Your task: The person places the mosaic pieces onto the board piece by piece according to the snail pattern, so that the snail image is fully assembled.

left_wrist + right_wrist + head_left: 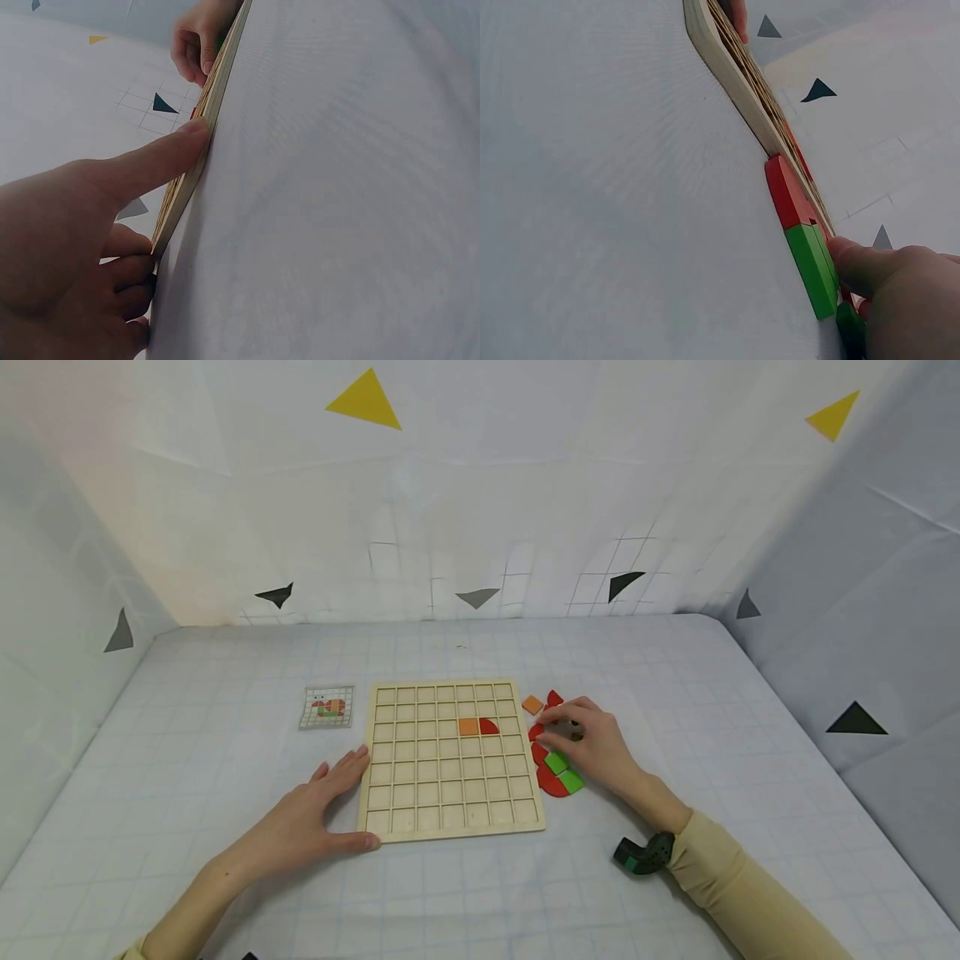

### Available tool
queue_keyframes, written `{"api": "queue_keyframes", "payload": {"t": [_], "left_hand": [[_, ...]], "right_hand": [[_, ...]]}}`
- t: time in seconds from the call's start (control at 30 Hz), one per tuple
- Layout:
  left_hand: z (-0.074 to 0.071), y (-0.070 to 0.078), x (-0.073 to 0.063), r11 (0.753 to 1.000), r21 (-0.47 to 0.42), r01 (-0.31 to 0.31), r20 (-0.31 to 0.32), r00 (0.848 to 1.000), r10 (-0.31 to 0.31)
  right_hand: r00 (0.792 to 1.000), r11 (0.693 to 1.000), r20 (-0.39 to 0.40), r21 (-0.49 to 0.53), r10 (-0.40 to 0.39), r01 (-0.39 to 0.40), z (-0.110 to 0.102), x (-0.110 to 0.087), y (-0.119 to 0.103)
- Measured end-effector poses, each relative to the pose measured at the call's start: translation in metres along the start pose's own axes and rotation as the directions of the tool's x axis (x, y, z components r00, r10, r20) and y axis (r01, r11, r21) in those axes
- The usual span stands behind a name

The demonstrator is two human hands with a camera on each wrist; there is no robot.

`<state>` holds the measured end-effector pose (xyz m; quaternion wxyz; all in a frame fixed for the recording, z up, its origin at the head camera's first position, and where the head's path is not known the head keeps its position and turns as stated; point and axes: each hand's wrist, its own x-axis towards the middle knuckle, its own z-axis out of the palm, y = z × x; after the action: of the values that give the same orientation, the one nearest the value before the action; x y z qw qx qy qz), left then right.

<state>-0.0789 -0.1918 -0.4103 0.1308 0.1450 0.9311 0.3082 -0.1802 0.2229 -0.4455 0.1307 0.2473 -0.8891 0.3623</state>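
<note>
A square wooden grid board [452,770] lies on the table, with an orange square [468,727] and a red quarter-circle piece [488,726] in neighbouring cells. My left hand [303,814] rests against the board's left side, its thumb [161,156] at the near corner and its fingers spread along the edge. Over the loose pieces right of the board, my right hand [592,737] has thumb and forefinger at either side of a red piece [536,732], pinching it. Beneath lie green pieces [572,781] and a red piece [551,782]; the palm hides others.
A small pattern card [327,707] with a coloured figure on a grid lies left of the board. One loose orange square [532,704] sits near the board's upper right corner. White cloth walls stand behind and at both sides of the table.
</note>
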Motion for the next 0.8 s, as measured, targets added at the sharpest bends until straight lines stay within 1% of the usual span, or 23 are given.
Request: {"api": "queue_keyframes", "payload": {"t": [0.23,0.33,0.4,0.57,0.7,0.8], "left_hand": [[-0.001,0.001,-0.001,1.000,-0.005,-0.012,-0.005,1.000,0.012],[-0.001,0.000,-0.001,1.000,-0.009,-0.016,-0.005,1.000,0.016],[0.000,0.000,-0.001,1.000,-0.007,-0.018,-0.006,1.000,0.018],[0.000,0.000,-0.001,1.000,-0.007,-0.011,-0.007,1.000,0.011],[0.001,0.000,0.000,1.000,-0.008,-0.020,-0.011,1.000,0.020],[0.001,0.000,0.000,1.000,-0.007,-0.028,-0.010,1.000,0.028]], "right_hand": [[1.000,1.000,-0.009,-0.006,0.003,-0.003,-0.001,0.001,0.001],[1.000,1.000,-0.029,-0.015,0.007,-0.007,-0.001,0.001,0.000],[0.999,1.000,-0.047,-0.003,0.021,-0.021,-0.002,0.002,-0.004],[0.995,0.996,-0.071,0.065,0.072,-0.067,0.001,0.007,-0.026],[0.991,0.987,-0.058,0.116,0.122,-0.115,0.010,0.011,-0.046],[0.984,0.972,-0.033,0.163,0.177,-0.169,0.019,0.014,-0.058]]}}
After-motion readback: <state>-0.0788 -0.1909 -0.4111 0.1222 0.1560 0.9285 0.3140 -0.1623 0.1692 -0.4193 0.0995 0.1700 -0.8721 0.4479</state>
